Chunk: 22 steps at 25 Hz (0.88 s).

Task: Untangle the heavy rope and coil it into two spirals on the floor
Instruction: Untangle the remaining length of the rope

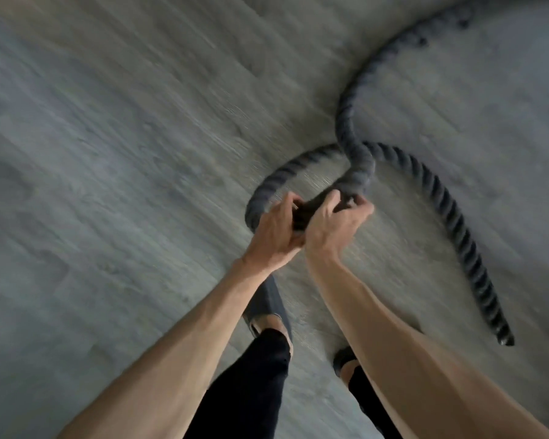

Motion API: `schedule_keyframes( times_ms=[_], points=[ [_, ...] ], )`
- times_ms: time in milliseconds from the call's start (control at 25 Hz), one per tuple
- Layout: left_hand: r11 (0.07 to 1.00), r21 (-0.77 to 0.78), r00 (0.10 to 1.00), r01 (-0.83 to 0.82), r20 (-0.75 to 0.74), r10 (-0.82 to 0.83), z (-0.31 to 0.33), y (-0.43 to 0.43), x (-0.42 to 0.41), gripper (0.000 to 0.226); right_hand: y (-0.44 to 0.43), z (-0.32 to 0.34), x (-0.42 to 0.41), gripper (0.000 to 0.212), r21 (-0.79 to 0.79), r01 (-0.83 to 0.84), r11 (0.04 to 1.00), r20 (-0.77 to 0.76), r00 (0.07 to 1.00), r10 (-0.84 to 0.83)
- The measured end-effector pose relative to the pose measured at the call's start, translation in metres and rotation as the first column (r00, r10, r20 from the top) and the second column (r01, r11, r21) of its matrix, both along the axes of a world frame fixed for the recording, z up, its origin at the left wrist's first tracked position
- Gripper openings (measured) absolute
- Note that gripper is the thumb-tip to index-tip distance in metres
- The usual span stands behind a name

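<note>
A thick dark twisted rope [450, 213] lies on the grey wood-look floor [108, 153]. One stretch arcs from the left, behind my hands, over to the right and ends at the lower right. Another stretch [349, 99] comes in from the upper right and crosses over that arc down into my hands. My left hand [274, 234] and my right hand [333, 226] sit side by side, both closed around the rope's smooth dark end section. The view is blurred by motion.
My two feet in dark shoes [267, 305] stand on the floor just below my hands, legs in black trousers. Grey floor stretches out to the left and at the top.
</note>
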<state>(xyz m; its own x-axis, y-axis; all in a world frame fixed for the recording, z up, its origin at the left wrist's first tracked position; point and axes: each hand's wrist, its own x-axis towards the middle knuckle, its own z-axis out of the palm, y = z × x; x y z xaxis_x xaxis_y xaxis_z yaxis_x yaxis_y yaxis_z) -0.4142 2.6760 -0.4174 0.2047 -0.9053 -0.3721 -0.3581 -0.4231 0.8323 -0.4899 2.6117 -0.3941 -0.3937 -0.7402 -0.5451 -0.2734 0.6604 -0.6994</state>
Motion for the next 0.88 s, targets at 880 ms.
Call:
schedule_keyframes(
  times_ms=[880],
  points=[
    [0.856,0.516,0.955,0.017,0.244,-0.167,-0.093,-0.042,-0.100,0.021,-0.003,-0.098,-0.211,0.026,0.469,-0.565,0.679,-0.058,0.747,0.662]
  ],
)
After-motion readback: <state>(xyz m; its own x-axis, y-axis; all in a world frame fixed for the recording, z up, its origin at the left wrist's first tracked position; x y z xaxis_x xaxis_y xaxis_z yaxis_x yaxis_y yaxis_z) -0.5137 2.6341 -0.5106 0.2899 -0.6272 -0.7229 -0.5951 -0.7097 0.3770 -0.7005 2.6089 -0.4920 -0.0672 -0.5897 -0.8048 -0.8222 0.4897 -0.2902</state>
